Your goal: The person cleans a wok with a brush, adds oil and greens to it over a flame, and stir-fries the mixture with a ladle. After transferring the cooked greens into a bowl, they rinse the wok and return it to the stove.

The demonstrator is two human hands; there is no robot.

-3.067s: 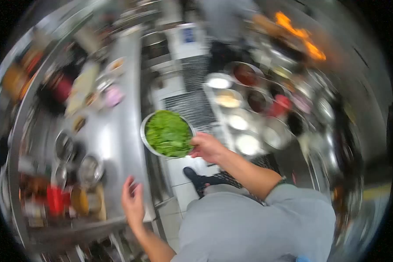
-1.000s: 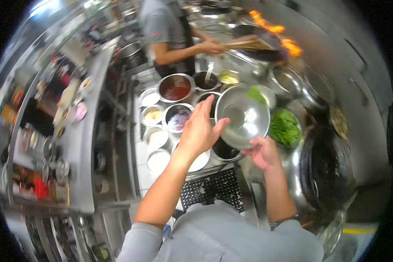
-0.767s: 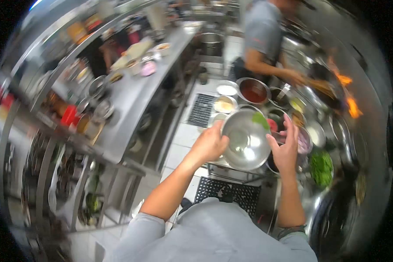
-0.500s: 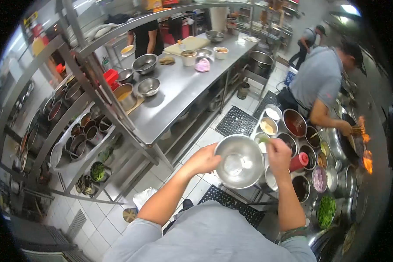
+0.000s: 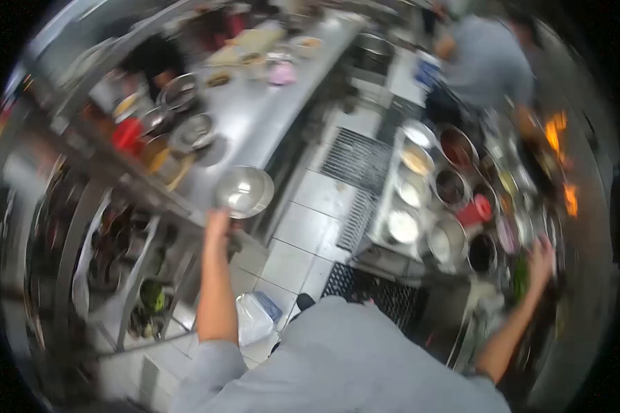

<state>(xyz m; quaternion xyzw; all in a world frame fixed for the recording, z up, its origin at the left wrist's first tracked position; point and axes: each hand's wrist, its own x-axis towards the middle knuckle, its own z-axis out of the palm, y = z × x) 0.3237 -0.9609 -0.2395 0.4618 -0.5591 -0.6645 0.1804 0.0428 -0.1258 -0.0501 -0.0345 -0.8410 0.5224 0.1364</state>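
Note:
My left hand (image 5: 218, 224) grips the near rim of a metal mixing bowl (image 5: 244, 189), out at the front corner of the steel table (image 5: 258, 103). The bowl's shiny inside faces up. My right hand (image 5: 541, 260) is stretched far to the right, beside the container of green leaves (image 5: 521, 277); motion smears its fingers, and I cannot tell whether it holds anything. Left of it are a dark-filled pot (image 5: 483, 253) and a red-topped bottle (image 5: 477, 210).
A person in grey (image 5: 489, 62) stands by the stove, where flames (image 5: 556, 134) rise. Containers of white and brown contents, such as a white-filled tub (image 5: 403, 226), line the cart. Black mats (image 5: 358, 158) lie on the floor. A shelf rack stands at left.
My left hand has carried the bowl left, from in front of me to the table corner. My right hand has moved away from the bowl, right to the green leaves. The view has shifted.

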